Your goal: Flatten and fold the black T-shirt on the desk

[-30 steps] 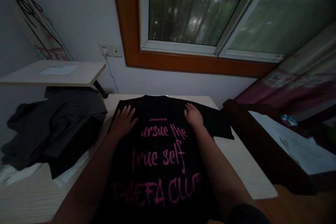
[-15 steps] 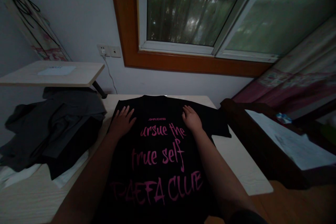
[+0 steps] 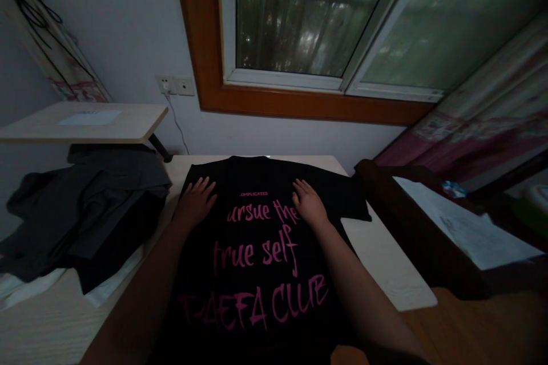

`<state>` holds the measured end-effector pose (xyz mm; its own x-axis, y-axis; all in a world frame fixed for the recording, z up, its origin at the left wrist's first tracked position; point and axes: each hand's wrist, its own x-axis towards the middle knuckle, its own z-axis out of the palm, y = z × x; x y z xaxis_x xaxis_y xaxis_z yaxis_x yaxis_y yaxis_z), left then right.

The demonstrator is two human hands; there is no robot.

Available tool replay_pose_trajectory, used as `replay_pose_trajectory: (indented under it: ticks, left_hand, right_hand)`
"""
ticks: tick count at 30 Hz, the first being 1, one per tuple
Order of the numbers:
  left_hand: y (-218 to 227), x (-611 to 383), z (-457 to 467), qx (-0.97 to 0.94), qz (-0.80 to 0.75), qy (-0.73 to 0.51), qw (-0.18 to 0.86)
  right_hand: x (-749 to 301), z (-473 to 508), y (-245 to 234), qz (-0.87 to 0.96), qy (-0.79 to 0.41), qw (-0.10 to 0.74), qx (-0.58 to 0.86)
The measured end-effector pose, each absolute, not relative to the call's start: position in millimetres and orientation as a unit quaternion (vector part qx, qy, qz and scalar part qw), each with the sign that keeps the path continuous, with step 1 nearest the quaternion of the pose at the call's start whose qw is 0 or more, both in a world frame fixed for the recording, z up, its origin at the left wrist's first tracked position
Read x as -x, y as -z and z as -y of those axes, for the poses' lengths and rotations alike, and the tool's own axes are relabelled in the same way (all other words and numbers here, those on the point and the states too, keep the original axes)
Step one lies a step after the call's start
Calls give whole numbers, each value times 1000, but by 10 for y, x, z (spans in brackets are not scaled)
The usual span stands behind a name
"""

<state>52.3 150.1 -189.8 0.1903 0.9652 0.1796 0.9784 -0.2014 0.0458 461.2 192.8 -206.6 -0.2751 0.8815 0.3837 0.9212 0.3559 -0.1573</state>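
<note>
A black T-shirt [image 3: 257, 234] with pink lettering lies flat on a light wooden table [image 3: 385, 262], its collar toward the wall. My left hand [image 3: 194, 204] rests palm down on the shirt's upper left part, fingers stretched out. My right hand [image 3: 307, 203] lies flat on the upper right part, over the end of the top line of lettering, fingers extended. Neither hand holds anything. The shirt's right sleeve [image 3: 353, 199] spreads out toward the table's right side.
A heap of dark grey and black clothes [image 3: 85, 211] lies on the table's left, over white cloth. A small raised tabletop [image 3: 85, 122] stands behind it. A dark wooden rail [image 3: 411, 228] and papers [image 3: 466, 228] are to the right. A window [image 3: 325, 17] is ahead.
Both hands have slid a little toward me down the shirt, staying flat. The view has shifted slightly right.
</note>
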Motion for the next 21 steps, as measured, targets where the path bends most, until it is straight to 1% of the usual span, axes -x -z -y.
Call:
replay_pose_trajectory:
  ticks: [8,21]
  left_hand:
    - [1855,-617,-1182,794,602,78,32]
    - [1851,-671,-806,811,581,64,16]
  right_hand:
    - [-4605,-1856,2067,791,40,218,570]
    - [-4602,-1849,2043,796,38,207,568]
